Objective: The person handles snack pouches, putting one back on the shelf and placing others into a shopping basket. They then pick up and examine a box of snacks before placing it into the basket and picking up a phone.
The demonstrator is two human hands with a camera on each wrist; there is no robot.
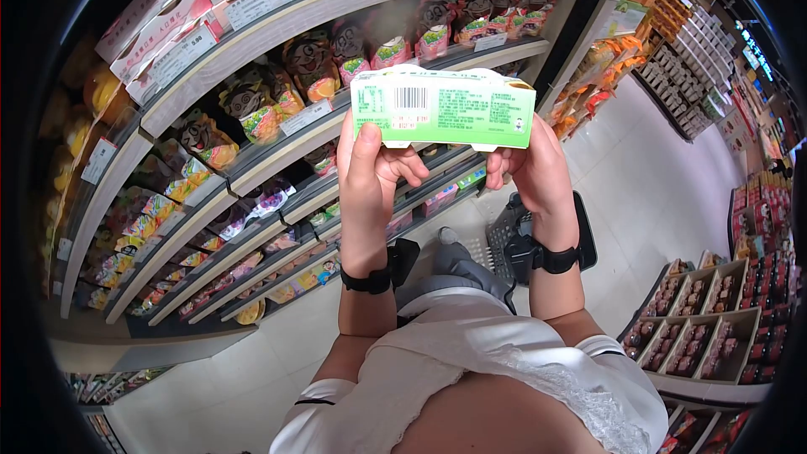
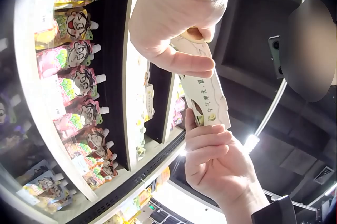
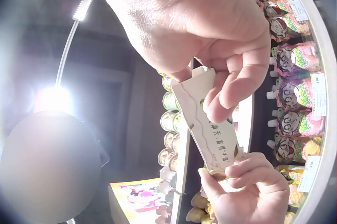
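Observation:
A green and white printed carton (image 1: 458,118) is held up in front of the chest, its barcode side facing the head camera. My left hand (image 1: 370,164) grips the carton's left end, thumb on the printed face and fingers curled beneath. At the other end, my right hand (image 1: 542,172) holds it with fingers bent under the lower edge. The left wrist view shows a pale side of the carton (image 2: 208,98) with dark lettering, between both hands. A similar pale side of the carton (image 3: 208,124) shows in the right wrist view, pinched at both ends.
Shelves (image 1: 311,13) with spouted pouches (image 1: 391,46) and price tags (image 1: 307,118) curve along the left and front. A shopping basket (image 1: 504,240) is low by the legs. On the right is a display of jars (image 1: 693,319), beside the pale floor (image 1: 626,244).

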